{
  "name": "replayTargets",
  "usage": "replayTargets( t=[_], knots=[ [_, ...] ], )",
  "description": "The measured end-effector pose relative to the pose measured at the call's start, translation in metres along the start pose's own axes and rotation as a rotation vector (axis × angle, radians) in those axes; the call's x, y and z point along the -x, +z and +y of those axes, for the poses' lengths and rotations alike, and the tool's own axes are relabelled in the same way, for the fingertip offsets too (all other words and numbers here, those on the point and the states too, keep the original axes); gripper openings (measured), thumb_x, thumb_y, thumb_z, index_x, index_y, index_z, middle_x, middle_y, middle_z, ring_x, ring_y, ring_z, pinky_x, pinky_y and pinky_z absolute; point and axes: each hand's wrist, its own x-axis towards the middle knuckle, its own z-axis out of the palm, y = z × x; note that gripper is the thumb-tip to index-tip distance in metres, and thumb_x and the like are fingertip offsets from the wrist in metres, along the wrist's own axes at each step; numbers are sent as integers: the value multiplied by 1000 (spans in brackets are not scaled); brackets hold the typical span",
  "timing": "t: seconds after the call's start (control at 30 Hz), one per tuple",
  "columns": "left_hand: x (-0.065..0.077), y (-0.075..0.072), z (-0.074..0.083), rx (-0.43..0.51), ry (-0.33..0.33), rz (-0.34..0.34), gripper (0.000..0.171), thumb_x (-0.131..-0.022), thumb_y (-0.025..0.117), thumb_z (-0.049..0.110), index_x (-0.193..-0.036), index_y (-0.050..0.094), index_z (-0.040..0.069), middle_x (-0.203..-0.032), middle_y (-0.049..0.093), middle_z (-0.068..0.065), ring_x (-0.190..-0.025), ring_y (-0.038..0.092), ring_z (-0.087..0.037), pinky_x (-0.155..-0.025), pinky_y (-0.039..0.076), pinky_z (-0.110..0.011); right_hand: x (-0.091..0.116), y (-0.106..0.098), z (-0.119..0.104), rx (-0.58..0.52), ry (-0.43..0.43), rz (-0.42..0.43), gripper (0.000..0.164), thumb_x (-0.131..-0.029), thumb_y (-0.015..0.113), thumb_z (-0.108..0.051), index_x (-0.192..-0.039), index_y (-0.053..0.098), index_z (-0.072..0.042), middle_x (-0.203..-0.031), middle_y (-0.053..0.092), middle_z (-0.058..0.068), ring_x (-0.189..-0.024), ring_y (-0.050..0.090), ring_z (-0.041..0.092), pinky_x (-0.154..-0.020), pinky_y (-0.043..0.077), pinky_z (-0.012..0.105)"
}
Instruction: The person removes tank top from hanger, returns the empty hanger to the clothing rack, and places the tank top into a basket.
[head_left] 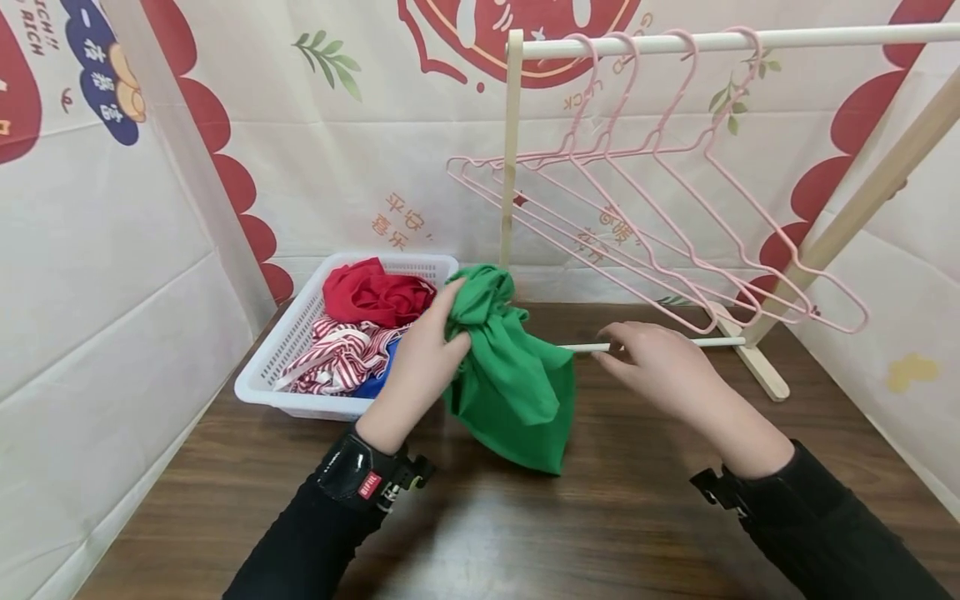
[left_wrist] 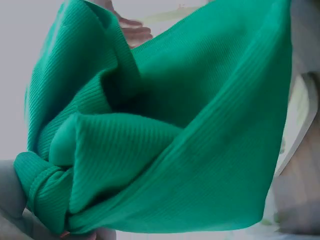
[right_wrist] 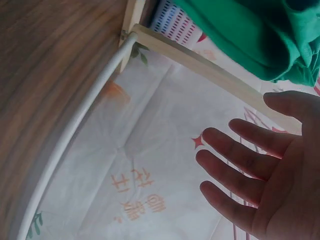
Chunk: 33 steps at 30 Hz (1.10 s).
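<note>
A bunched green ribbed cloth (head_left: 517, 375), perhaps a garment, hangs from my left hand (head_left: 423, 367), which grips its gathered upper part beside the basket. In the left wrist view the green cloth (left_wrist: 200, 135) fills most of the picture, with folds and a long edge. My right hand (head_left: 660, 367) is to the right of the cloth, apart from it and holding nothing. The right wrist view shows the fingers of this right hand (right_wrist: 270, 175) spread and lightly bent, with the green cloth (right_wrist: 250, 40) above them.
A white plastic basket (head_left: 258, 383) at the left holds a red cloth (head_left: 375, 292), a red-and-white striped cloth (head_left: 337, 358) and a blue cloth (head_left: 371, 385). Behind, several pink hangers (head_left: 652, 154) hang from the white rail (head_left: 847, 35) of a wooden rack (head_left: 512, 150). All stand on a brown table (head_left: 480, 533).
</note>
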Motion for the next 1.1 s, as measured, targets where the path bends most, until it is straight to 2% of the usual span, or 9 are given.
replayTargets(
  t=[0.2,0.33,0.43,0.63,0.77,0.87,1.1],
  knots=[
    [-6,-26,-1,143,-17,82,62,-82,48,18,-133,29,47,-129,45,7,-103,47,-11,-78,42,-38,-7,-7,-5,-44,2,-9,26,-87,53,-36,-102,61,-16,-96,62,-2,-91,58,18,-76,44,40],
    [-11,-43,-2,209,-14,155,60,-83,49,16,-131,31,47,-133,40,12,-114,41,-6,-89,37,-37,-12,-9,-9,-57,-17,-16,29,-88,52,-38,-104,61,-15,-98,62,0,-94,58,19,-78,44,41],
    [-15,-57,-3,228,-1,228,59,-83,49,14,-131,34,45,-131,42,10,-112,41,-6,-92,35,-36,-15,-10,-12,-71,-14,-16,32,-88,51,-41,-104,60,-16,-98,62,-2,-93,58,17,-78,44,40],
    [-17,-87,-9,316,-38,336,52,-88,48,18,-132,33,40,-130,42,9,-112,40,-6,-94,32,-36,-19,-12,-18,-85,-13,-5,34,-87,51,-43,-105,60,-16,-100,62,-2,-93,58,16,-78,44,39],
    [-22,-103,-14,297,-68,405,50,-89,49,30,-135,29,39,-133,39,10,-116,38,-5,-96,31,-37,-20,-12,-20,-91,-13,-16,33,-88,50,-42,-106,60,-16,-100,61,-2,-93,58,17,-78,44,39],
    [-28,-113,-17,252,-79,454,50,-90,47,32,-135,27,39,-134,38,11,-117,37,-2,-97,29,-35,-21,-11,-20,-90,-15,-23,33,-88,50,-42,-106,60,-15,-99,62,-2,-92,57,16,-78,44,39],
    [-45,-127,-19,301,-32,511,49,-92,44,16,-135,24,29,-132,37,5,-118,35,-3,-98,28,-28,-23,-10,-20,-72,-29,-52,31,-87,52,-42,-103,60,-18,-94,61,-4,-87,58,16,-75,44,38]
  ],
)
